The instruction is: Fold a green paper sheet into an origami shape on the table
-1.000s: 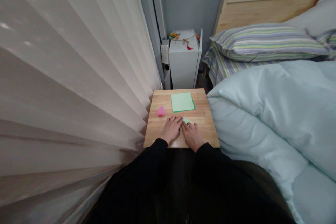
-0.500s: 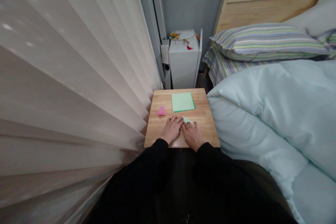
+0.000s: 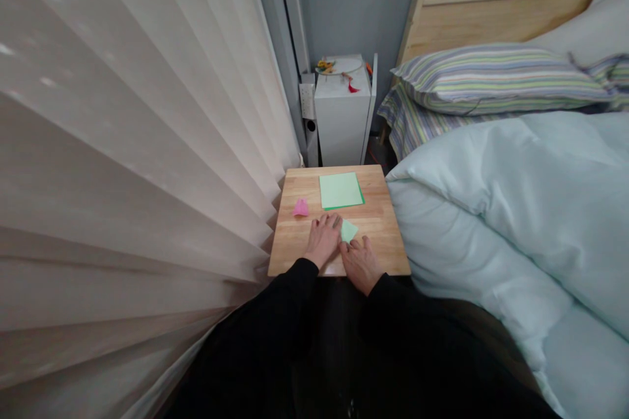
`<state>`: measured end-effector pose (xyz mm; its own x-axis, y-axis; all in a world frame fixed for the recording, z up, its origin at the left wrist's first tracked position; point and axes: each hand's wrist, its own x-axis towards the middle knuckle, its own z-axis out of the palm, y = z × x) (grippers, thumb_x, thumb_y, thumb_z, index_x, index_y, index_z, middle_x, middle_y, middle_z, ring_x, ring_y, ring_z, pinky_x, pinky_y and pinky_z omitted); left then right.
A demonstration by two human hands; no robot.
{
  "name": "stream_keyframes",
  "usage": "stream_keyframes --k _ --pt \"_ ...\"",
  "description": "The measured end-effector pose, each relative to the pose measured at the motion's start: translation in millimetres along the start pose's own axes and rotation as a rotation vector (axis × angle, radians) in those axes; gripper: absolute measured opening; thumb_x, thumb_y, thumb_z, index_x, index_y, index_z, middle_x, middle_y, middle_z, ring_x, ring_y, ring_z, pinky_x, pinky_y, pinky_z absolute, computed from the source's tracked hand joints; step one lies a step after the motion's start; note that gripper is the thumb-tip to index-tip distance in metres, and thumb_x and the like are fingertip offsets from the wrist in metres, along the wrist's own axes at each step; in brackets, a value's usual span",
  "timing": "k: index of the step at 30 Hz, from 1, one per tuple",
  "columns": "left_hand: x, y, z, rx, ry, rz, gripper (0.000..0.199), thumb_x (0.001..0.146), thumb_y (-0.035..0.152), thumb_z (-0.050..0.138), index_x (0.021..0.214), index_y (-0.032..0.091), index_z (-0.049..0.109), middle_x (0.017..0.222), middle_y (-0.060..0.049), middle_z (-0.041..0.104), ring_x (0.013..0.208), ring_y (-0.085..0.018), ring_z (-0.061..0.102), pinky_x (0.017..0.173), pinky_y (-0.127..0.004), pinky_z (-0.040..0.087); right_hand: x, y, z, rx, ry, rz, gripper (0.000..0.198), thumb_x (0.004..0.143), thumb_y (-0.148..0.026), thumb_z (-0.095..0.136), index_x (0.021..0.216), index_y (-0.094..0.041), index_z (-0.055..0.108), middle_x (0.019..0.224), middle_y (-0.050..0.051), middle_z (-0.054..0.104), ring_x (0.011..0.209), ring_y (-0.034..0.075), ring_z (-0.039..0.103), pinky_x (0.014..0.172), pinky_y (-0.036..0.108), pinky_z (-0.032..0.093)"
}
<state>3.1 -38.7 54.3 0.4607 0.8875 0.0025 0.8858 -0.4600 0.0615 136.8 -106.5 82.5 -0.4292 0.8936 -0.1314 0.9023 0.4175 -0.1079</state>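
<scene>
Find small pale green paper point(image 3: 348, 230) on wooden table point(image 3: 388, 229), roughly midway between table's left and right sides, a little nearer to table's near edge than to its far edge. See one corner of it bare, pointing toward table's right side; other parts partly hidden by fingers. Note left hand point(image 3: 323, 237) palm down over middle of table, fingers narrow, held close together, tips at paper's border on side toward table's left edge. Note right hand point(image 3: 361, 263) palm down nearer to table's near edge, fingers bent and drawn in, tips at paper's border on that side. Cannot tell, for either hand, pinch from plain press. Observe black sleeves point(image 3: 280, 304) reaching in over table's near edge. Record pale green sheet point(image 3: 341, 190) flat toward table's far edge, on top of darker green sheet point(image 3: 363, 200), slim strip of latter showing. Record pink paper point(image 3: 301, 207) near table's left edge. See white cabinet point(image 3: 343, 131) beyond table's far edge, red tassel point(image 3: 354, 88) on top. Log pleated curtain point(image 3: 171, 144) close by table's left edge, pale blue duvet point(image 3: 515, 209) by its right edge, striped pillow point(image 3: 506, 78) and wooden headboard point(image 3: 466, 19) well beyond its far right corner
</scene>
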Motion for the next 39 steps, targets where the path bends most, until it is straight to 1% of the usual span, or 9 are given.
stream_keyframes --k 6,12,16,18,21,25,30,35,39 --pt "5.8 4.2 2.1 -0.013 0.011 -0.057 0.044 0.099 0.026 0.046 0.143 0.018 0.051 0.152 -0.014 0.050 0.132 -0.034 0.043 0.099 -0.049 0.042 -7.7 -4.8 -2.5 0.024 -0.062 -0.010 0.037 0.095 -0.007 0.039 0.125 -0.009 0.062 0.106 0.019 0.074 0.105 0.029 0.065 0.105 0.050 0.027" --pt "2.8 3.4 3.8 -0.046 0.017 -0.095 0.052 0.102 0.029 0.044 0.152 0.015 0.040 0.158 -0.017 0.043 0.140 -0.033 0.040 0.106 -0.049 0.041 -0.3 14.3 -20.1 0.069 -0.065 0.051 0.030 0.094 -0.010 0.043 0.114 -0.014 0.065 0.101 0.017 0.075 0.100 0.028 0.066 0.087 0.040 0.037" --pt "-5.9 1.3 -0.2 -0.033 0.036 0.017 0.045 0.100 0.015 0.042 0.144 0.014 0.049 0.152 -0.015 0.049 0.135 -0.029 0.045 0.103 -0.043 0.044 11.0 25.2 -14.5 0.054 0.043 0.124 0.030 0.096 -0.011 0.041 0.113 -0.014 0.065 0.125 0.019 0.069 0.116 0.029 0.060 0.094 0.041 0.038" --pt "-10.2 1.0 -1.2 -0.035 0.033 0.058 0.039 0.099 0.015 0.045 0.137 0.015 0.055 0.142 -0.015 0.057 0.128 -0.029 0.050 0.100 -0.043 0.046 16.4 25.5 -4.4 0.040 0.076 0.125 0.037 0.095 -0.009 0.040 0.124 -0.013 0.062 0.146 0.020 0.057 0.129 0.029 0.053 0.103 0.045 0.036" --pt "-14.0 0.8 0.5 -0.069 0.002 0.058 0.028 0.098 0.015 0.047 0.120 0.014 0.065 0.121 -0.014 0.064 0.112 -0.027 0.057 0.097 -0.041 0.048 22.6 23.3 12.3 0.033 0.050 0.124 0.048 0.096 -0.009 0.036 0.141 -0.012 0.054 0.158 0.018 0.045 0.141 0.030 0.043 0.112 0.053 0.031" --pt "-15.5 -1.3 5.2 -0.153 -0.028 0.045 0.024 0.098 0.012 0.047 0.107 0.014 0.070 0.109 -0.013 0.065 0.103 -0.025 0.060 0.094 -0.037 0.050 26.4 22.7 26.1 0.039 0.038 0.100 0.055 0.097 -0.010 0.032 0.150 -0.012 0.047 0.163 0.017 0.038 0.148 0.030 0.038 0.118 0.057 0.027" --pt "-17.5 -2.9 5.4 -0.156 0.082 0.070 0.023 0.096 0.015 0.054 0.117 0.016 0.064 0.121 -0.011 0.065 0.116 -0.027 0.055 0.096 -0.041 0.047 26.7 22.9 32.1 0.063 0.039 0.087 0.055 0.100 -0.015 0.031 0.154 -0.011 0.042 0.165 0.016 0.033 0.152 0.029 0.033 0.121 0.061 0.023" --pt "-18.2 2.6 -0.4 -0.116 0.049 0.035 0.016 0.096 0.017 0.056 0.110 0.017 0.063 0.114 -0.011 0.066 0.112 -0.028 0.055 0.093 -0.043 0.045 23.3 22.0 33.5 0.081 0.038 0.180 0.054 0.101 -0.018 0.033 0.154 -0.010 0.042 0.164 0.019 0.032 0.152 0.031 0.032 0.121 0.067 0.015" --pt "-19.8 7.4 -3.5 -0.095 0.047 0.026 0.021 0.095 0.022 0.061 0.116 0.019 0.062 0.117 -0.011 0.064 0.113 -0.029 0.054 0.092 -0.042 0.043 20.9 33.9 24.9 0.084 -0.005 0.204 0.056 0.097 -0.012 0.035 0.152 -0.009 0.043 0.164 0.021 0.033 0.151 0.032 0.033 0.120 0.069 0.015"
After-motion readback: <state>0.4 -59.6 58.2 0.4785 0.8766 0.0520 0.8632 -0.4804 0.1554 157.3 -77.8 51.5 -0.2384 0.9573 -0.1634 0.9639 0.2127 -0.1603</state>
